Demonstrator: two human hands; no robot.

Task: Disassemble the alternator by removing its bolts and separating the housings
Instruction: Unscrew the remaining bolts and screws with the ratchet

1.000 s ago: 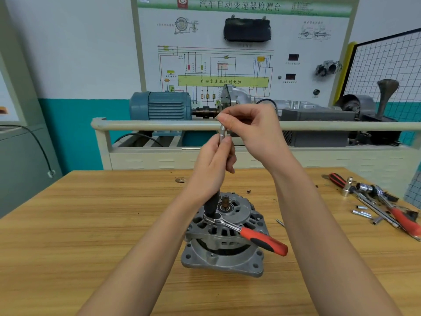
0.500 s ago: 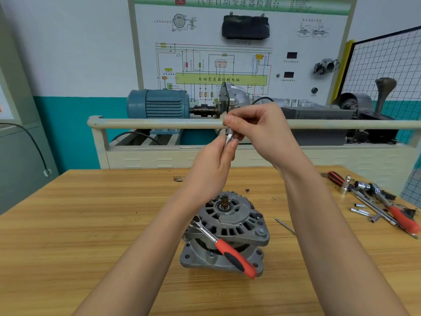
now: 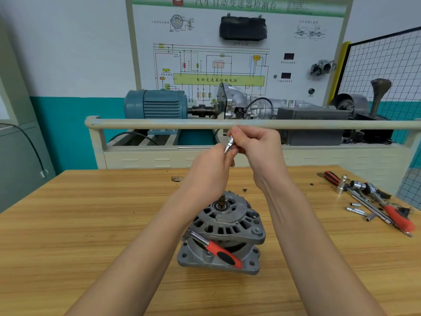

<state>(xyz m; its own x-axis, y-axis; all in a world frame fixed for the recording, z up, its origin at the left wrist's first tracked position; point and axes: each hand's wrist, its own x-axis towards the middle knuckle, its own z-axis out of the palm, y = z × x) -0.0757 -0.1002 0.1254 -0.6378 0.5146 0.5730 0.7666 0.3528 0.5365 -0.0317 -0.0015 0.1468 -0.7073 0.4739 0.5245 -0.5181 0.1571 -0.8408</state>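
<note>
Two hands: raised together above the desk [image 3: 68, 224], at 12 o'clock from the alternator [image 3: 224, 233].
Left hand [image 3: 210, 169]: fingers curled, pinching the lower end of a small silver socket piece [image 3: 229, 144].
Right hand [image 3: 255, 144]: thumb and fingers closed on the upper end of the same piece.
Alternator: stands on its flange at the middle of the desk, shaft end up, both housings together.
Ratchet [image 3: 216, 248]: red-handled, resting on the alternator's 6 o'clock side, held by no hand.
Spare tools [image 3: 373, 201]: sockets, an extension and a second red-handled driver lie at 3 o'clock, well apart from the alternator.
Step in hand: probably pulling apart or swapping a socket fitting; whether a bolt sits inside it, I cannot tell.
Progress: early, judging by the joined housings and a bolt head [image 3: 257, 229] visible on the rim.
Next move: likely fit the piece back on the ratchet, then seat it squarely on a remaining bolt.
</note>
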